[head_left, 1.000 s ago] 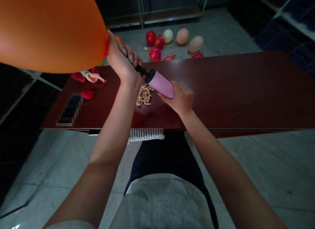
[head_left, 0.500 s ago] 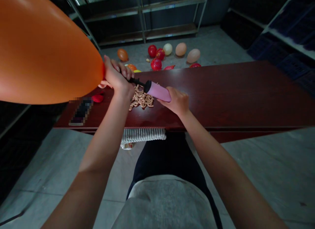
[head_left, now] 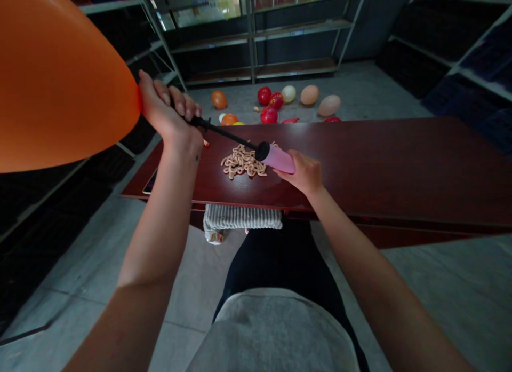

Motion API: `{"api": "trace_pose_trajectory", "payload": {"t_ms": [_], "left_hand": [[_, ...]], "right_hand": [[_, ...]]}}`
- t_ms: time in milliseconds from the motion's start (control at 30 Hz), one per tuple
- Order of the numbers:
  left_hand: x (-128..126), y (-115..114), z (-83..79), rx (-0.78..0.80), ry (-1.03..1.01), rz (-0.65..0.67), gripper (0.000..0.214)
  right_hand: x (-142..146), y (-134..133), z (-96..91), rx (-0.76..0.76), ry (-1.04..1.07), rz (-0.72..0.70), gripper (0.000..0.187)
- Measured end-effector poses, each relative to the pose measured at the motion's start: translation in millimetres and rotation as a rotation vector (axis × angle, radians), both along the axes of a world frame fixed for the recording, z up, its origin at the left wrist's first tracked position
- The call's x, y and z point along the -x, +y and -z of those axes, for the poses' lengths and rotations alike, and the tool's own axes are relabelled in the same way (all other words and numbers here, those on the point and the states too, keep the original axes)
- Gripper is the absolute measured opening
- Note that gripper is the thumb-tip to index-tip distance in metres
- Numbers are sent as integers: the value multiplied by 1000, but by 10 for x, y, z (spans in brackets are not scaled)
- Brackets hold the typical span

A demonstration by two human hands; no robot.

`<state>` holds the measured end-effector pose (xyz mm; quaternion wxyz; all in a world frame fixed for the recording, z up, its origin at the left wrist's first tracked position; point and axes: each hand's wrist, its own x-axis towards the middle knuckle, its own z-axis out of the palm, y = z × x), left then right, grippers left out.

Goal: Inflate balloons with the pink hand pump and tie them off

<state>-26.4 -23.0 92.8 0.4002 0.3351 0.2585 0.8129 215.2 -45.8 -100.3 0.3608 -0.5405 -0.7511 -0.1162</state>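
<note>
A big inflated orange balloon (head_left: 60,89) fills the upper left, its neck end at my left hand (head_left: 170,110). That hand is closed around the black front end of a hand balloon pump (head_left: 280,158), next to the balloon's neck; the nozzle itself is hidden by the fingers. My right hand (head_left: 306,172) grips the pump's pink cylinder over the table. A long black rod shows between the two hands. Under the rod, a pile of tan curly pieces (head_left: 242,163) lies on the dark red table (head_left: 380,164).
Small balloons, among them a red one (head_left: 264,95) and a peach one (head_left: 309,95), lie on the floor beyond the table. A phone (head_left: 150,184) is partly behind my left forearm. Grey striped cloth (head_left: 244,217) hangs at the front edge. Metal shelves (head_left: 296,68) stand behind.
My hands have moved apart, and much more of the pump's black rod shows. The orange balloon and my left hand have shifted left and up. The view has tilted up slightly.
</note>
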Motion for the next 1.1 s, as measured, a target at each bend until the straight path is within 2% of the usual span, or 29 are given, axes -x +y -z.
{"api": "trace_pose_trajectory", "payload": {"t_ms": [167, 333, 433, 533, 667, 767, 867, 1000, 1100], "left_hand": [[-182, 73, 15, -51, 3, -50, 51], [-473, 255, 110, -39, 21, 8, 52], [-704, 409, 289, 17, -1, 58, 52], [-953, 533, 538, 100, -19, 109, 52], [-1163, 595, 780, 155, -15, 126, 52], [-1163, 579, 807, 191, -4, 130, 52], [-1085, 513, 755, 159, -14, 157, 52], [-925, 404, 685, 159, -10, 142, 53], [-737, 407, 681, 146, -29, 136, 51]], "right_hand": [[-15, 6, 1, 50, 11, 42, 53], [-35, 36, -2, 82, 13, 104, 55], [-36, 51, -9, 110, 16, 132, 55], [-29, 55, -16, 144, 26, 165, 55], [-27, 66, -7, 162, 49, 196, 56], [-28, 77, 6, 176, 55, 183, 57], [-13, 80, 14, 175, 46, 163, 57], [19, 59, 14, 134, 26, 122, 57], [23, 38, 19, 103, 1, 85, 57]]}}
